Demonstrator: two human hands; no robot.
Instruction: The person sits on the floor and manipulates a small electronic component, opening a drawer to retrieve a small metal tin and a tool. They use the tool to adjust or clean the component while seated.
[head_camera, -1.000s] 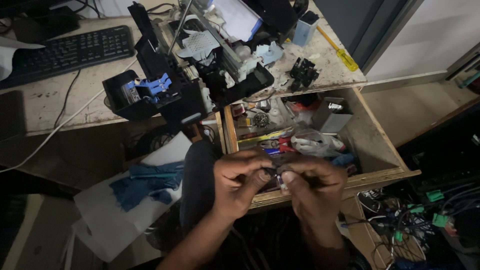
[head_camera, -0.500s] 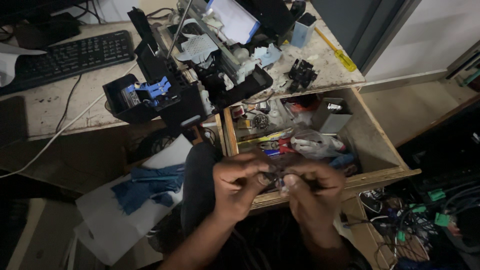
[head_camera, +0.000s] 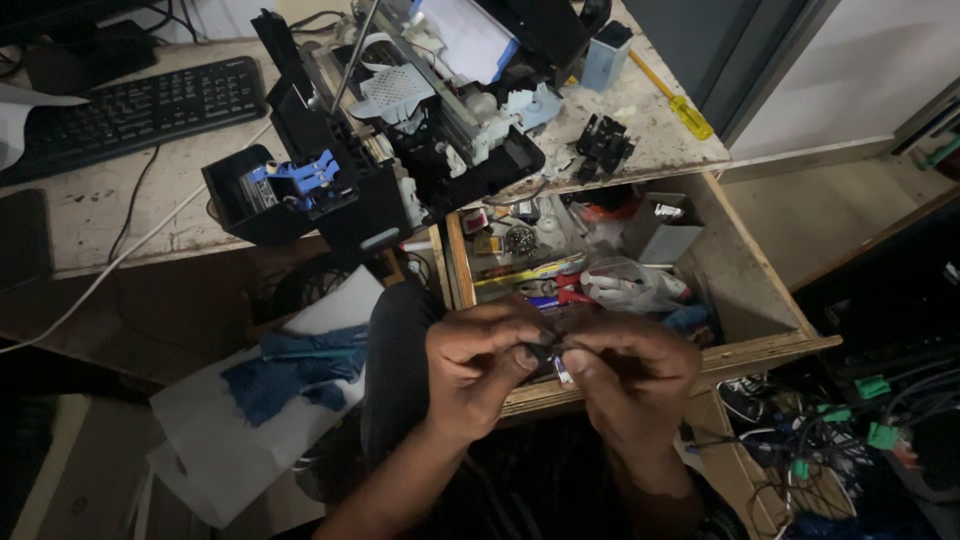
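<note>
Change: both hands have stayed pinched together over the drawer front, barely shifted.
Left hand (head_camera: 480, 365): fingertips clenched on a small dark part (head_camera: 548, 352).
Right hand (head_camera: 630, 368): fingertips pinch the same part from the other side.
Part look: tiny, dark, with a pale tip pointing down; detail too dim to tell.
Axis: cannot tell.
Place: above the front edge of the open wooden drawer (head_camera: 770, 340).
Beyond: dismantled printer (head_camera: 400, 150) on the desk (head_camera: 100, 220).

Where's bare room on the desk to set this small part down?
Bare desktop lies between the keyboard and the front edge, crossed by a white cable. The open drawer and the area around the dismantled printer are crowded.
</note>
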